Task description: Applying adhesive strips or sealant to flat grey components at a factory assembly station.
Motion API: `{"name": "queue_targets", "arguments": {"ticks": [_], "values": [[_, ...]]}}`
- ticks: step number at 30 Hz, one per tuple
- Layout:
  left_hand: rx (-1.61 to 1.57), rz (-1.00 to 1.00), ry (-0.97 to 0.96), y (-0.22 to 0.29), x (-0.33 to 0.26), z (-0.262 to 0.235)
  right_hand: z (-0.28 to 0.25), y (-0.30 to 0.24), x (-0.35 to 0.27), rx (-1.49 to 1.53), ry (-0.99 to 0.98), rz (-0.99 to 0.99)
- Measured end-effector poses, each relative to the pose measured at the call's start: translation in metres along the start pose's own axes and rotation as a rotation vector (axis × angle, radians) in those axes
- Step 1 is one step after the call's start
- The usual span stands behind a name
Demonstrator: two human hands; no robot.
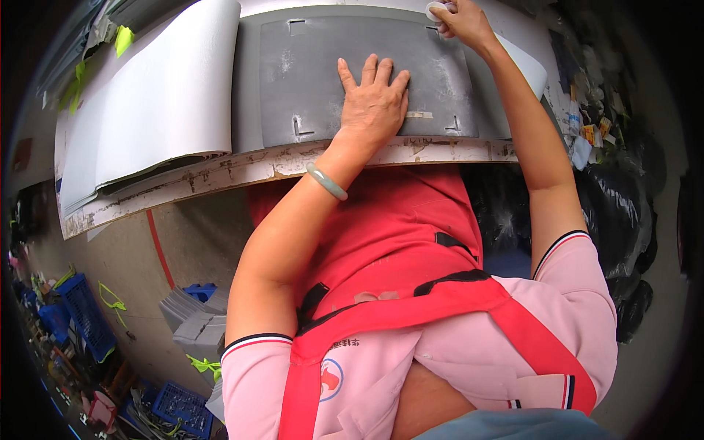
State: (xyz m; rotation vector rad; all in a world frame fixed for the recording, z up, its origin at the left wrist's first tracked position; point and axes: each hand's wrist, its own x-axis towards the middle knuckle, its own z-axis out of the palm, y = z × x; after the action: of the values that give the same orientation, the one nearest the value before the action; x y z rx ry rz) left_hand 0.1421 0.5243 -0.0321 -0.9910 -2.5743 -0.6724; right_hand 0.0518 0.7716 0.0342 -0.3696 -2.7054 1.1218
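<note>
Left hand (372,99) is flat, palm down, fingers spread wide, pressing on the grey sheet (308,81); it grips nothing. A pale green bangle (326,182) sits on that wrist, just past the worktop's chipped front edge (220,172). The grey sheet lies flat on the worktop, directly under the left palm, with its near edge just short of the chipped edge; small L-shaped corner cuts show either side of the hand, and a short strip of tape (419,115) lies just right of the hand. Left of the left hand, touching the sheet's side, a thick stack of white sheets (158,95) curls upward. Right hand (463,22) is further out at the sheet's far right corner, fingers pinched around a small roll of white tape (438,9); part of the roll is hidden by the fingers. A white sheet corner (529,67) pokes out just beyond my right forearm.
</note>
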Motion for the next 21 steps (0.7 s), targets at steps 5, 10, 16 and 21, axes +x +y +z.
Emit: {"name": "queue_targets", "arguments": {"ticks": [5,10,16,21], "values": [[0.030,-0.003,-0.012,0.000,-0.002,0.002,0.064,-0.066,-0.005,-0.117,-0.244,-0.278],[-0.001,0.022,0.024,0.005,0.002,0.005,0.135,-0.091,0.011,-0.212,-0.062,-0.795],[-0.088,0.040,0.104,0.001,0.001,0.011,0.166,-0.117,0.028,-0.297,-0.271,-0.647],[-0.119,0.014,0.099,-0.004,-0.003,0.011,0.171,-0.126,0.021,-0.423,-0.201,-0.728]]}}
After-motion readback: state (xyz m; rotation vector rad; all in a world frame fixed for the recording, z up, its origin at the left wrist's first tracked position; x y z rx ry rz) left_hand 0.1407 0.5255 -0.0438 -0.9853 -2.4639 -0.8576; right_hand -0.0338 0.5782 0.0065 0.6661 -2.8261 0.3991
